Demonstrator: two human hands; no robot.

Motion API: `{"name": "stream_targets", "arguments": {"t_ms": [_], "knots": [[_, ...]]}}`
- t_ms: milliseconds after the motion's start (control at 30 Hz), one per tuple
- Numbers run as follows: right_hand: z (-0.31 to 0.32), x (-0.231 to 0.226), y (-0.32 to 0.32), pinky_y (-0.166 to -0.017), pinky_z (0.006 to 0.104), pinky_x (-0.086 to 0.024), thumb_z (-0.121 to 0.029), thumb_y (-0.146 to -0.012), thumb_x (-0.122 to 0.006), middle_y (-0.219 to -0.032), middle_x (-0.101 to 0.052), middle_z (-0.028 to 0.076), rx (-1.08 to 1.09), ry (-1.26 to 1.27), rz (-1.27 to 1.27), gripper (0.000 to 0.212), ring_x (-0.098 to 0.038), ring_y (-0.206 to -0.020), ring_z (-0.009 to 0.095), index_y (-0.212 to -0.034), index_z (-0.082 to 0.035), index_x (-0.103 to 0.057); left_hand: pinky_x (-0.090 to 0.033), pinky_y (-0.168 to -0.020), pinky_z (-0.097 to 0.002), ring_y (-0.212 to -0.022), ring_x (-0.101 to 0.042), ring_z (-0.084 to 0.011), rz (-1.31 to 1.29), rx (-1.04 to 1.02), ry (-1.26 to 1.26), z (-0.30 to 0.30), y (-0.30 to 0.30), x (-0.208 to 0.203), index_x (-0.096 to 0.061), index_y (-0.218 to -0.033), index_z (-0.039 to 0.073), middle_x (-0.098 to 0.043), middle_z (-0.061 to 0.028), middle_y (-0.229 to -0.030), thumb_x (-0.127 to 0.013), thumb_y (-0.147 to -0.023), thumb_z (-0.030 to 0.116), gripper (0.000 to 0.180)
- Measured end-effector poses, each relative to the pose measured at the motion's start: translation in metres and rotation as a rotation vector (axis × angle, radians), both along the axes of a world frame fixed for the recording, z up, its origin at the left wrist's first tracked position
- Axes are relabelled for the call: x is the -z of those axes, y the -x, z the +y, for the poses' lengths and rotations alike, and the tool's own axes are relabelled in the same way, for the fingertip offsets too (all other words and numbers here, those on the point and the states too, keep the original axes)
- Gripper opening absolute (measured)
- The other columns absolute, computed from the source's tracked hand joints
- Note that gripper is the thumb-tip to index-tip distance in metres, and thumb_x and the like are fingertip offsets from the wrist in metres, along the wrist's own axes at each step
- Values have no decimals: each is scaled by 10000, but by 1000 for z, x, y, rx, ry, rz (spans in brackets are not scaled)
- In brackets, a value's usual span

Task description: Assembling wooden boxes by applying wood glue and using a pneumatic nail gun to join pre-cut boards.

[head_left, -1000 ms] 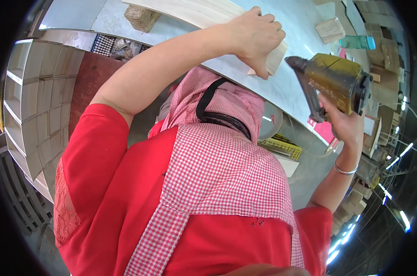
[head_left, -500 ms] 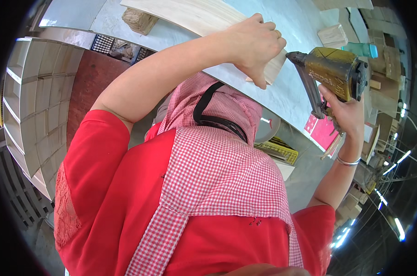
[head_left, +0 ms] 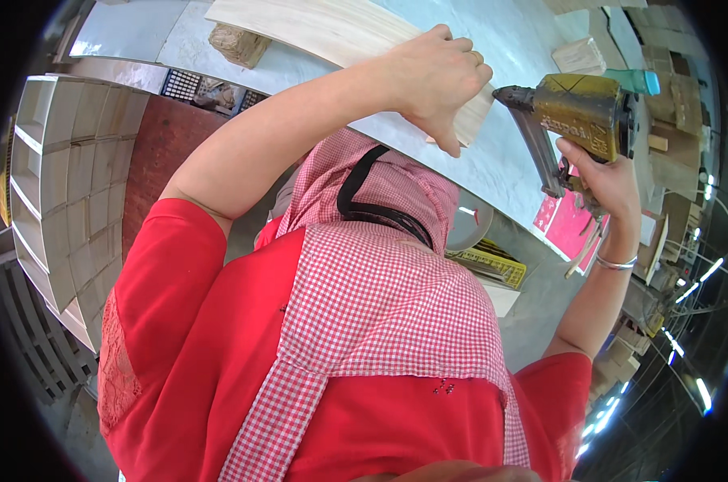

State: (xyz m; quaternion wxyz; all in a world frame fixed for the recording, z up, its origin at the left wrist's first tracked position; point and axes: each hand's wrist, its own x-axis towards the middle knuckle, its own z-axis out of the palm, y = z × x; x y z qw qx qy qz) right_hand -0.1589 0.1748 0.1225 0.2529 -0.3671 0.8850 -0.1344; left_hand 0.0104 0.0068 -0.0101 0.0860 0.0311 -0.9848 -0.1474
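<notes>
A long pale wooden board [head_left: 324, 30] lies on the light blue-grey tabletop [head_left: 299, 76]. My left hand [head_left: 442, 84] grips its right end, fingers over the far edge and thumb at the near edge. In my right hand [head_left: 609, 181] is a yellow and black pneumatic nail gun [head_left: 577, 112], held by its handle with the thumb up near its body. The gun's dark nose points left at the board's end, close to my left fingers. Whether the nose touches the wood I cannot tell.
A brown wrapped bundle [head_left: 239, 46] sits on the table behind my left arm. Stacked open wooden boxes [head_left: 67, 193] stand at the left. A pale wood block [head_left: 579, 56] and a teal bottle [head_left: 633, 81] are at the far right. Below the table is a yellow crate [head_left: 492, 261].
The nail gun and my right hand have shifted slightly up. My left hand has moved a little to the left, still gripping the board.
</notes>
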Motion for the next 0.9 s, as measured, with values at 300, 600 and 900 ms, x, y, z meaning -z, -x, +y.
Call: {"name": "stream_targets", "arguments": {"t_ms": [300, 600, 900], "knots": [[109, 51, 63, -686, 284, -517, -119, -870, -713, -917, -669, 73, 5, 380, 119, 397, -614, -752, 107, -1221, 0, -570, -404, -1011, -473, -1145, -579, -345, 40, -40, -29, -41, -14, 4, -603, -1203, -33, -650, -197, -1109, -671, -803, 628, 775], [249, 159, 126, -873, 485, -503, -45, -819, -659, -1152, -630, 294, 232, 30, 716, 683, -634, -1029, 429, -1444, -6, -386, -424, -642, -318, -735, -550, -157, -175, -213, -309, -84, -9, -95, -660, -868, 3, -632, -93, -792, -738, -841, 402, 407], [268, 211, 141, -867, 517, -493, -119, -831, -709, -1118, -631, 289, 460, -79, 730, 674, -609, -1014, 462, -1424, 1, -413, -536, -840, -309, -914, -641, -122, 544, -524, -1457, -36, -20, -69, -582, -1142, 3, -661, -52, -1043, -599, -998, 263, 298]]}}
